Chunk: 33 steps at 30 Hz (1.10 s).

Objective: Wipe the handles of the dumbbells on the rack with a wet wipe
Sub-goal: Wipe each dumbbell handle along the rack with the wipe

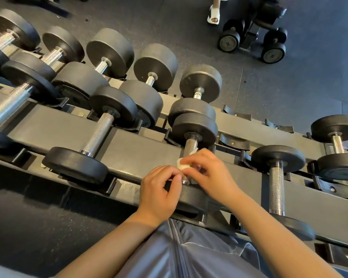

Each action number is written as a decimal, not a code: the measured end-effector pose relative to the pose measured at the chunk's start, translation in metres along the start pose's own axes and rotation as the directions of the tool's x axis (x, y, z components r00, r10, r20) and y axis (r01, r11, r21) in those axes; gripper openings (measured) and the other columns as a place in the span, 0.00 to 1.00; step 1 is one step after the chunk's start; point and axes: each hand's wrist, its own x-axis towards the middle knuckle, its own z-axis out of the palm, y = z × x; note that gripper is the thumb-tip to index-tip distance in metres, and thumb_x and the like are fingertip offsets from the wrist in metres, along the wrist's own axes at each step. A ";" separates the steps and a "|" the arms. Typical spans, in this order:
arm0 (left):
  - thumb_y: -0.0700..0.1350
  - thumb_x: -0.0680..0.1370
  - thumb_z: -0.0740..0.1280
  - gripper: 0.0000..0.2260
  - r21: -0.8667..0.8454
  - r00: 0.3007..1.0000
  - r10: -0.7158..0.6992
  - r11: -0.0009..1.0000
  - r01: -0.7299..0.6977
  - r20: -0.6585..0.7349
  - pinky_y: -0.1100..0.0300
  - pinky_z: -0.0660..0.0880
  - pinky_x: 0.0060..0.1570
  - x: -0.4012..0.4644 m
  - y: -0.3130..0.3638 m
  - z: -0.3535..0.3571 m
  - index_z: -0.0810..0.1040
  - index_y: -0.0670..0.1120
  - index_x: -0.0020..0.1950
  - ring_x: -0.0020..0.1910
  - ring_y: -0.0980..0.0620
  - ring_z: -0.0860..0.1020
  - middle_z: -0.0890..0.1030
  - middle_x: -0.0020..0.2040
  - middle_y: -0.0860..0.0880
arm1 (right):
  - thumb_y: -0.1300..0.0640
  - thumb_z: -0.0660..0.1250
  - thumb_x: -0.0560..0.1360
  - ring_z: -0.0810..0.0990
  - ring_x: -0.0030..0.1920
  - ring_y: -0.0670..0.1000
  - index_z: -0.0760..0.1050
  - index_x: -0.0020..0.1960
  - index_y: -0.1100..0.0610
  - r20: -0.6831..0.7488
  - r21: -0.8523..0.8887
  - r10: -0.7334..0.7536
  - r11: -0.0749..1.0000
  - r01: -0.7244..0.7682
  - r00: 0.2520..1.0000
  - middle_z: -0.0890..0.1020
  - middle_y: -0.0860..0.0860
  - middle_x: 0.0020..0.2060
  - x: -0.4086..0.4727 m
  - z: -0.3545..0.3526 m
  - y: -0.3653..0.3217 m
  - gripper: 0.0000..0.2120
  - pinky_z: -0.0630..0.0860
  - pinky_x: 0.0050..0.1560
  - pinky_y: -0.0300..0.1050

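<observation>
A: Looking down from your head, you see a dark dumbbell rack (pixel 133 149) crossing the view, and both your hands meet over one knurled metal handle (pixel 190 146) in the near row, just in front of your body.

B: What are my hands doing?

A: Your right hand (pixel 211 173) has its fingers curled round a small white wet wipe (pixel 182 165), holding it against the handle's near half. Your left hand (pixel 159 192) sits just beside it, fingertips pinching at the near end of the same handle; whether it also touches the wipe, I cannot tell.

B: How should I wipe it well?

A: I judge you should wrap the wipe fully round the bar and slide it from one weight to the other, twisting as you go, because knurling traps grime. The far half of the bar looks uncovered.

B: How many are there?

A: One wipe. In the near row I count four dumbbells whose handles show, one cut off at the left edge. The far row shows about six more. Two pairs stand on the floor (pixel 289 87) far right, beside someone's white sandal (pixel 213 16).
</observation>
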 end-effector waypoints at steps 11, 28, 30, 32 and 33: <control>0.46 0.77 0.59 0.11 0.007 0.996 -0.083 0.997 0.083 0.027 0.59 0.74 0.38 0.001 0.004 -0.001 0.79 0.45 0.41 0.39 0.58 0.77 0.79 0.38 0.55 | 0.59 0.69 0.75 0.78 0.42 0.52 0.78 0.52 0.59 -0.004 -0.486 -0.264 0.844 0.229 0.965 0.76 0.54 0.48 0.043 -0.006 0.002 0.07 0.79 0.39 0.47; 0.53 0.75 0.57 0.12 -0.152 0.926 -0.350 0.932 0.329 -0.138 0.61 0.73 0.42 -0.005 0.016 0.006 0.76 0.48 0.45 0.40 0.54 0.78 0.79 0.37 0.55 | 0.59 0.70 0.74 0.76 0.44 0.46 0.80 0.47 0.57 0.189 -0.106 -0.252 0.956 0.274 0.949 0.78 0.49 0.44 0.010 -0.010 0.000 0.03 0.72 0.46 0.37; 0.52 0.75 0.58 0.10 -0.169 0.897 -0.419 0.903 0.395 -0.142 0.62 0.73 0.44 -0.006 0.019 0.009 0.76 0.48 0.44 0.41 0.55 0.78 0.79 0.39 0.56 | 0.59 0.68 0.75 0.77 0.43 0.51 0.78 0.48 0.58 0.065 -0.339 -0.323 0.883 0.326 0.944 0.77 0.52 0.45 0.028 -0.015 0.008 0.03 0.75 0.41 0.42; 0.51 0.76 0.60 0.07 -0.157 0.882 -0.452 0.888 0.432 -0.132 0.63 0.72 0.45 -0.010 0.023 0.009 0.76 0.51 0.45 0.44 0.56 0.77 0.79 0.42 0.57 | 0.61 0.67 0.75 0.78 0.38 0.56 0.78 0.47 0.60 -0.060 -0.485 -0.350 0.828 0.279 0.935 0.77 0.55 0.44 0.046 -0.019 0.018 0.03 0.76 0.31 0.48; 0.52 0.76 0.60 0.06 -0.123 0.891 -0.435 0.899 0.421 -0.130 0.63 0.72 0.46 -0.013 0.026 0.008 0.75 0.53 0.45 0.46 0.56 0.77 0.78 0.43 0.58 | 0.60 0.66 0.75 0.78 0.35 0.57 0.78 0.47 0.60 -0.094 -0.520 -0.365 0.812 0.267 0.926 0.77 0.56 0.42 0.049 -0.018 0.022 0.04 0.75 0.27 0.47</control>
